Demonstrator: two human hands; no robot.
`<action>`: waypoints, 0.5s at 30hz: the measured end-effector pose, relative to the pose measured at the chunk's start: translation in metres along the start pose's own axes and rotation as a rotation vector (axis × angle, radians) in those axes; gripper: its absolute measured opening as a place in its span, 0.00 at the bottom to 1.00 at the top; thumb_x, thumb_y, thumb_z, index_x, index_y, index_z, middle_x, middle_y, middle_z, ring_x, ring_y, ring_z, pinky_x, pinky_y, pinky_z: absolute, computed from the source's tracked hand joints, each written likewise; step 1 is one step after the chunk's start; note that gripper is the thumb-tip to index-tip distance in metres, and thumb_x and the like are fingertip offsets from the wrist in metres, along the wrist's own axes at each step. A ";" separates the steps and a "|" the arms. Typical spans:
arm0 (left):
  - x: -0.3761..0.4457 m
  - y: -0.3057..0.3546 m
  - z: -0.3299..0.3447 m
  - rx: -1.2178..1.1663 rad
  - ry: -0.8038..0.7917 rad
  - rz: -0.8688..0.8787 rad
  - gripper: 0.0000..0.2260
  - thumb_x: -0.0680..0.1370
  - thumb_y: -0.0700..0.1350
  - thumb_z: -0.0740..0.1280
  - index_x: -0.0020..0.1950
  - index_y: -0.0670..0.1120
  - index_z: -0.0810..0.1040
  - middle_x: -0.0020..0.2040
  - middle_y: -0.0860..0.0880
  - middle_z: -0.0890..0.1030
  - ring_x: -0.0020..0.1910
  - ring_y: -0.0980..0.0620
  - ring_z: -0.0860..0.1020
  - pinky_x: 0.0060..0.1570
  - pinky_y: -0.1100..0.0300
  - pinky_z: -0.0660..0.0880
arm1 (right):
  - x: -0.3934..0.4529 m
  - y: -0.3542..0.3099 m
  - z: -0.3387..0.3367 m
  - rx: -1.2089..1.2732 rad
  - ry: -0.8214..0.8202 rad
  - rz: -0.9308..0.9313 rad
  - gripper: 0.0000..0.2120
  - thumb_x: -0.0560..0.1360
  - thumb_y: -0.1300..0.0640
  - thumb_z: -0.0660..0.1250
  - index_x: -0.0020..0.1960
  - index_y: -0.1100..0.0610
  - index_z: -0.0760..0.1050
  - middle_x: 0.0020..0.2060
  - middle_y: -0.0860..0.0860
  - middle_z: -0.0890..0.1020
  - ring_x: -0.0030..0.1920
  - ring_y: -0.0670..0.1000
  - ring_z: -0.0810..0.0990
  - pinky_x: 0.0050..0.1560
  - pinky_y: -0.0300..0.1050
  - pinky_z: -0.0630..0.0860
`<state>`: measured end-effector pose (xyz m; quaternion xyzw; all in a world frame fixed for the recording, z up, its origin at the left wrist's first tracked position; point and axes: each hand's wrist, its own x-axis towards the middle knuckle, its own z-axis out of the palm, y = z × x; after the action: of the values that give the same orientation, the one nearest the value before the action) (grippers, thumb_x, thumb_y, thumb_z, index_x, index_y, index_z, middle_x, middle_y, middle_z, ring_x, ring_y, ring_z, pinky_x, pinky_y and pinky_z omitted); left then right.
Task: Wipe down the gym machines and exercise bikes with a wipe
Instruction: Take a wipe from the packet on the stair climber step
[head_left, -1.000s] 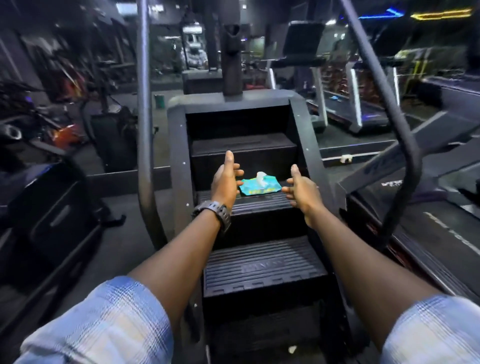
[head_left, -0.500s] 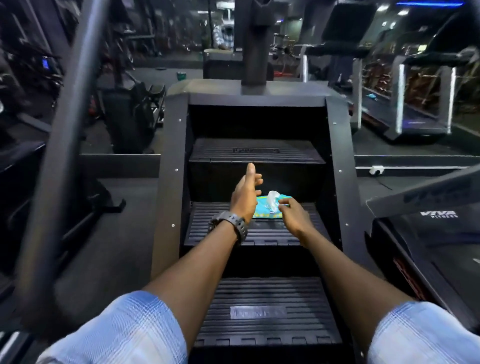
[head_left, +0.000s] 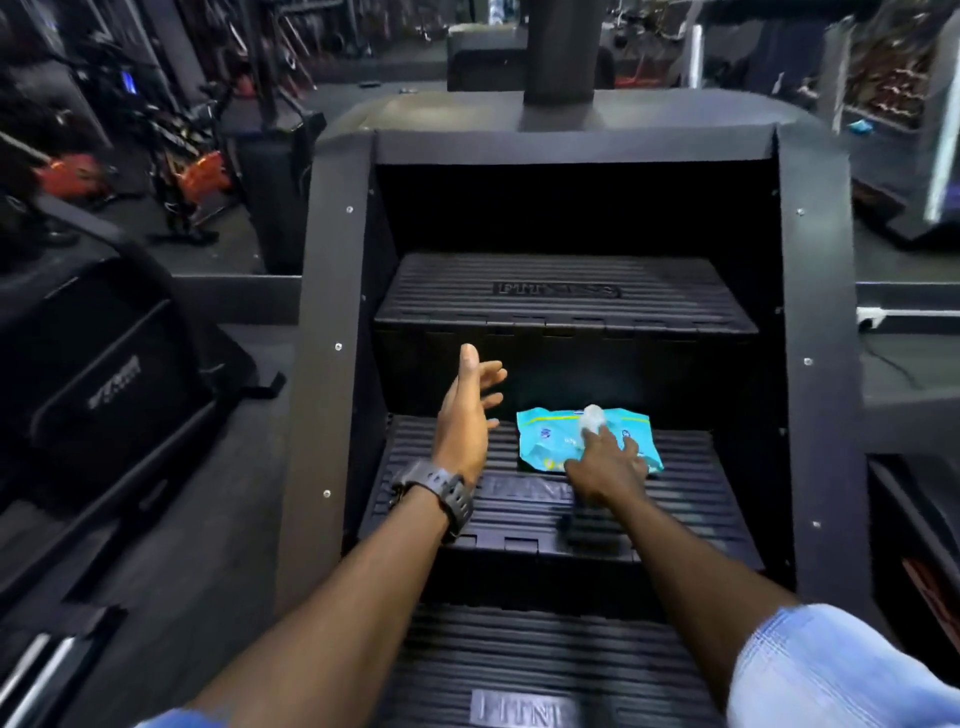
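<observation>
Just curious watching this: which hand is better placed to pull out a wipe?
Probably the right hand: its fingers already touch the white wipe poking from the turquoise plastic packet. The left hand hovers open beside it.

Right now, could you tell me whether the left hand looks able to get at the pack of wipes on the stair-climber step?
Probably yes. The left hand hovers open just left of the pack of wipes, with nothing between them; the right hand already rests on the pack's near right part, leaving its left end free.
</observation>
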<state>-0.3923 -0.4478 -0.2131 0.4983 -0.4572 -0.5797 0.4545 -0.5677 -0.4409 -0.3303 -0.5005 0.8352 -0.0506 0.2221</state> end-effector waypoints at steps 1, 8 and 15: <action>0.000 0.000 -0.002 -0.001 0.007 0.001 0.28 0.81 0.63 0.46 0.64 0.48 0.76 0.63 0.50 0.79 0.61 0.49 0.77 0.55 0.53 0.72 | 0.000 -0.001 0.000 -0.003 0.015 0.000 0.31 0.76 0.49 0.61 0.77 0.51 0.58 0.75 0.53 0.63 0.75 0.61 0.56 0.72 0.61 0.55; -0.011 0.044 -0.007 0.014 0.009 0.084 0.31 0.79 0.69 0.46 0.63 0.50 0.77 0.62 0.52 0.80 0.60 0.50 0.78 0.59 0.51 0.73 | -0.024 -0.016 -0.057 0.324 0.481 -0.204 0.17 0.72 0.54 0.71 0.60 0.56 0.79 0.54 0.56 0.83 0.56 0.60 0.79 0.52 0.49 0.73; -0.072 0.120 -0.022 -0.029 0.042 0.211 0.27 0.83 0.63 0.47 0.60 0.47 0.78 0.61 0.48 0.81 0.54 0.50 0.78 0.53 0.53 0.72 | -0.113 -0.065 -0.155 0.766 0.591 -0.350 0.09 0.71 0.60 0.72 0.51 0.53 0.80 0.46 0.50 0.83 0.47 0.49 0.79 0.43 0.36 0.67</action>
<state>-0.3549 -0.3990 -0.0850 0.4527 -0.4893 -0.5245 0.5296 -0.5348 -0.3971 -0.1354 -0.4800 0.6877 -0.5285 0.1322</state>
